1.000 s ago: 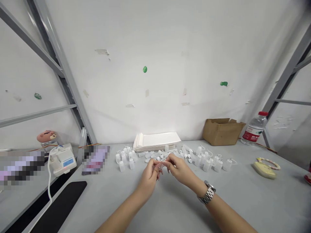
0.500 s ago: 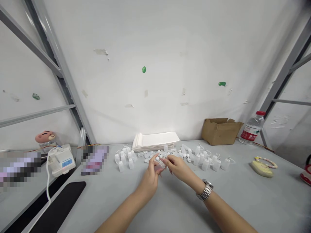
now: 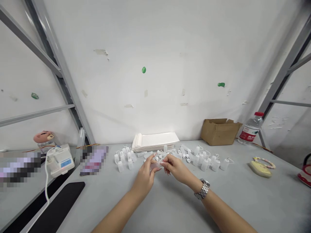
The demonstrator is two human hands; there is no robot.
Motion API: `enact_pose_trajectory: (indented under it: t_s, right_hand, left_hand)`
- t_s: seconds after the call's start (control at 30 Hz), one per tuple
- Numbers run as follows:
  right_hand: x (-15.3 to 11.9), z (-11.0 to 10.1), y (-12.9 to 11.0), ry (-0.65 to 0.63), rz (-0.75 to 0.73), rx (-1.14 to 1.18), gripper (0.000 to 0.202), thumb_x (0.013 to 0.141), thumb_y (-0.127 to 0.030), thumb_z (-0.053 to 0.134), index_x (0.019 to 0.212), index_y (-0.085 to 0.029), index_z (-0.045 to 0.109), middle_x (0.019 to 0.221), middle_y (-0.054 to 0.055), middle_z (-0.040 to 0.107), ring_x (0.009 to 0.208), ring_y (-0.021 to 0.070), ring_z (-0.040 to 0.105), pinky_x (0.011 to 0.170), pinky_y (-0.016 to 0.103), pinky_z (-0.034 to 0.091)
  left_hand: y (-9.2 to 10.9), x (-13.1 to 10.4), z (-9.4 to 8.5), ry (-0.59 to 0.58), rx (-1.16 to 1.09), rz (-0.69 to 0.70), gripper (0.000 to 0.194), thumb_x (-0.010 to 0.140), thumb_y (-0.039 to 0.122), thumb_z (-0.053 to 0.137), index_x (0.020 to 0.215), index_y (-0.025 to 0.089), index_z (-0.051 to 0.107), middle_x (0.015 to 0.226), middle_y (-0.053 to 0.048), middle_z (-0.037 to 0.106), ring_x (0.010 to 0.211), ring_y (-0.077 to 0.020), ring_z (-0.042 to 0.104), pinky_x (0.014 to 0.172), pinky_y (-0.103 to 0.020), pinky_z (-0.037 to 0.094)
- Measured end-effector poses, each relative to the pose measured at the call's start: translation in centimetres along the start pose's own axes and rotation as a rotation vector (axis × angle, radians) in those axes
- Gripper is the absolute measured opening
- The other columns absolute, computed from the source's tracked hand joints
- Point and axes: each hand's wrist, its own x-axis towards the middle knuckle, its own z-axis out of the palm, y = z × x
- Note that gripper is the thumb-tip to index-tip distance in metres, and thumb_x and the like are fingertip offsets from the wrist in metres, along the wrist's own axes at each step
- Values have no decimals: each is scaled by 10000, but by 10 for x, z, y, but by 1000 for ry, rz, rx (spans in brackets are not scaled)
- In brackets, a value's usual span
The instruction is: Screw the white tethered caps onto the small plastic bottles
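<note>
Just above the grey table, my left hand (image 3: pixel 146 173) is closed around a small translucent squeeze bottle (image 3: pixel 155 165), which lies tilted between the fingers. My right hand (image 3: pixel 175 167) pinches at the bottle's cap end; its fingertips hide the exact part they grip. Behind both hands lies a loose pile of bottles and caps (image 3: pixel 184 155). Capped bottles (image 3: pixel 130 164) stand upright in a group to the left. More upright bottles (image 3: pixel 215 165) with looped cap straps stand to the right.
A stack of white trays (image 3: pixel 155 141) lies against the wall. Behind the right group sit a cardboard box (image 3: pixel 220 132) and a water bottle (image 3: pixel 250 129). A yellow pouch (image 3: pixel 259 169) is at right. On the left are a phone-like blurred item (image 3: pixel 94 160), a black mat (image 3: pixel 63 204) and a white power strip (image 3: pixel 62 160).
The bottle in my left hand has tipped further toward level and shifted slightly left. My right hand has moved a little left along with it, fingers still at the cap end.
</note>
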Motion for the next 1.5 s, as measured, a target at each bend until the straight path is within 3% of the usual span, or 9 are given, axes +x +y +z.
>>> enact_pose_trajectory:
  t_s: [0.27, 0.57, 0.73, 0.93, 1.03, 1.1, 1.2, 1.33, 1.5]
  right_hand:
    - [5, 1, 0, 19, 94, 45, 405, 794, -551, 430, 613, -189, 435, 488, -41, 486, 427, 101, 459, 474, 240, 380]
    - [1, -5, -9, 19, -17, 58, 229, 791, -396, 528, 815, -172, 569, 678, -3, 564, 619, 128, 532, 608, 269, 435]
    - [-1, 1, -7, 101, 5, -35, 183, 798, -336, 519, 704, -178, 518, 579, -28, 509, 530, 115, 467, 525, 245, 375]
    - [1, 10, 2, 179, 80, -67, 261, 794, -385, 494, 620, -198, 438, 495, -46, 463, 464, 109, 421, 489, 240, 338]
    - [4, 7, 6, 147, 108, 4, 271, 771, -418, 507, 628, -192, 461, 494, -46, 466, 452, 106, 424, 482, 238, 343]
    - [6, 3, 6, 110, 101, 6, 255, 765, -409, 515, 658, -177, 521, 511, -41, 471, 467, 107, 428, 487, 238, 344]
    - [7, -4, 1, 77, 85, -27, 239, 780, -376, 506, 784, -162, 611, 533, -38, 468, 487, 108, 434, 508, 245, 355]
    - [5, -9, -7, 138, 32, 6, 322, 801, -372, 498, 1048, -188, 595, 590, -36, 474, 528, 109, 447, 557, 262, 385]
    - [0, 0, -11, 31, -43, 110, 359, 729, -331, 618, 1079, -250, 602, 688, -25, 476, 608, 113, 472, 623, 277, 411]
  left_hand:
    - [4, 0, 0, 8, 68, 82, 300, 772, 239, 544, 1069, 262, 570, 1008, -69, 618, 980, -236, 549, 895, -371, 378]
    - [11, 4, 9, -177, -69, -319, 235, 781, 375, 499, 805, 174, 620, 697, -46, 633, 599, -190, 594, 576, -300, 446]
    - [2, 0, 8, 28, 77, -104, 124, 705, 288, 617, 796, 213, 658, 736, -44, 637, 605, -190, 571, 629, -311, 431]
    - [-10, -2, 7, 59, 314, 156, 177, 777, 237, 513, 903, 220, 635, 801, -73, 627, 798, -237, 565, 728, -370, 434]
    - [-2, 1, 7, -5, 251, -12, 210, 763, 269, 518, 921, 185, 627, 854, -77, 609, 787, -219, 552, 735, -369, 432]
    - [6, 4, 6, -138, 98, -237, 250, 756, 332, 527, 915, 170, 631, 858, -69, 610, 726, -190, 549, 688, -332, 438]
    - [14, 10, 0, -274, -115, -384, 333, 768, 415, 498, 901, 148, 645, 767, -57, 618, 696, -167, 552, 619, -273, 426]
    - [16, 14, -6, -190, -338, -513, 367, 704, 442, 579, 898, 139, 652, 819, -67, 620, 730, -157, 548, 630, -251, 396]
    - [14, 12, -2, -111, -337, -501, 367, 656, 405, 634, 924, 158, 666, 763, -42, 624, 701, -153, 534, 656, -266, 402]
